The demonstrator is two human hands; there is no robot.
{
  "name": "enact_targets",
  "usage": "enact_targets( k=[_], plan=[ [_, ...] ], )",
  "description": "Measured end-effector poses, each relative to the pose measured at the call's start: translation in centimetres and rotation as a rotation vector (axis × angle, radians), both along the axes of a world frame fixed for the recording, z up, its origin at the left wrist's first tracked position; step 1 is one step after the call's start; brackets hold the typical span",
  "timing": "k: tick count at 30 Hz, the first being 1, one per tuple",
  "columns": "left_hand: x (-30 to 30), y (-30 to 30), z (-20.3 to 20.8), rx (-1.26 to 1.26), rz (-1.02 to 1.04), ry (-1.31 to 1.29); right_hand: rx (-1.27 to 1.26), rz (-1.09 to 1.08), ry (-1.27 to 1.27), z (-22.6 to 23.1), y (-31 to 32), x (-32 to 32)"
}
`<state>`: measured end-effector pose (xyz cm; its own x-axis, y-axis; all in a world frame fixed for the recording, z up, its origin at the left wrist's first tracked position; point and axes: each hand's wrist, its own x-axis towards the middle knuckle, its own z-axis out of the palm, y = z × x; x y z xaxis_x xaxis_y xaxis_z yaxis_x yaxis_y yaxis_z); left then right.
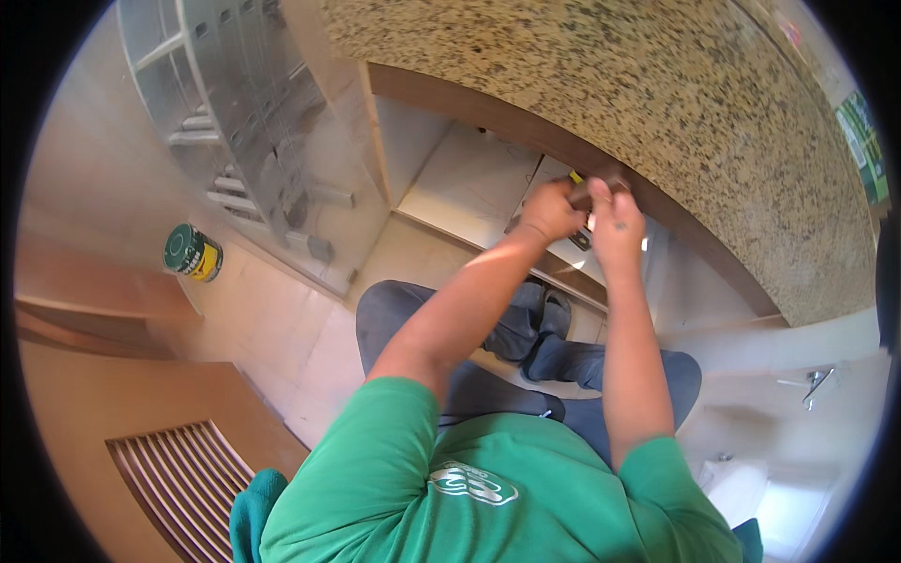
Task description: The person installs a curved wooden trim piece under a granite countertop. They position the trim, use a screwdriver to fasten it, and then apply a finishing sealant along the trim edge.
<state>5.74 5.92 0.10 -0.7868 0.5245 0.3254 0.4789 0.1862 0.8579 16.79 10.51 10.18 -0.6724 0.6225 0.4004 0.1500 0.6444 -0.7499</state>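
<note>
Both my hands are together at the front of an open cabinet, just under the edge of a speckled granite countertop (572,70). Between them is a short brown piece (582,195) that looks like wood. My left hand (552,210) is closed around its left side. My right hand (618,225) grips the other side, with the thumb laid along it. A bit of something yellow (575,175) shows just behind the piece. Below it, on the white cabinet floor (474,178), lies a small dark object (581,238), partly hidden by my hands.
A metal ladder (211,122) leans at the upper left, near a green and yellow can (193,251) on the floor. A louvred wooden door (178,469) is at lower left. At right are a faucet (815,385) and a green package (862,145).
</note>
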Motion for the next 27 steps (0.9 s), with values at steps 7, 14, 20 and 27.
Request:
enact_targets(
  k=[7,14,20,27],
  plan=[
    [3.9,-0.7,1.5,0.045,0.058,-0.023,-0.109,-0.05,-0.217,0.5,2.8,2.3],
    [6.0,-3.2,2.8,0.41,0.252,0.441,-0.171,0.146,-0.103,-1.0,3.9,1.0],
    [3.6,-1.5,3.9,0.567,0.282,0.541,-0.055,0.17,-0.255,1.9,3.0,-0.1],
    [3.3,0.3,4.4,0.592,0.47,0.506,0.403,0.344,-0.094,17.5,-4.0,5.8]
  ],
)
